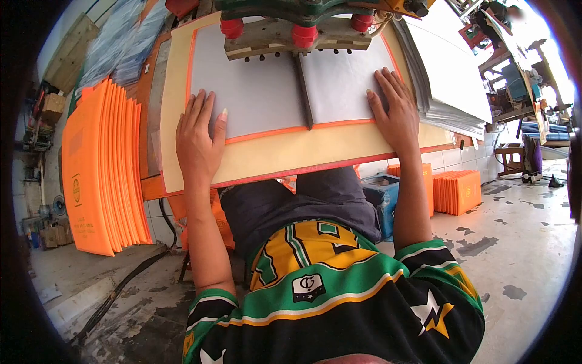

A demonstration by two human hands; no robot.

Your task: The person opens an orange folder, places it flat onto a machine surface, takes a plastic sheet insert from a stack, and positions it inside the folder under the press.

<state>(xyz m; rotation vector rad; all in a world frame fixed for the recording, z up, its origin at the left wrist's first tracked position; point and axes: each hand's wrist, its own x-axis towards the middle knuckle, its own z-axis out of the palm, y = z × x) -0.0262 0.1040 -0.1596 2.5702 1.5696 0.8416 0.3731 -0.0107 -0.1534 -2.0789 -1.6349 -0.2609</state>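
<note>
An orange folder cover (267, 131) lies spread open on a tan board (291, 151), with greyish translucent sheets (260, 91) over its two halves. Along its middle runs a narrow dark bar (303, 91). My left hand (201, 136) rests flat at the left edge of the cover, fingers stretched forward and thumb out. On the opposite edge my right hand (395, 112) lies in the same way, fingers extended. Neither hand holds anything. Just beyond the hands, a machine head (297, 37) with red round parts hangs over the cover's far side, hiding that edge.
A stack of orange folders (100, 170) stands to the left, near plastic-wrapped sheets (115, 48). White sheets (445, 67) are piled at the right. Below them are a blue bin (381, 200) and more orange folders (458, 191) on the floor. A dark cable (127, 282) runs at lower left.
</note>
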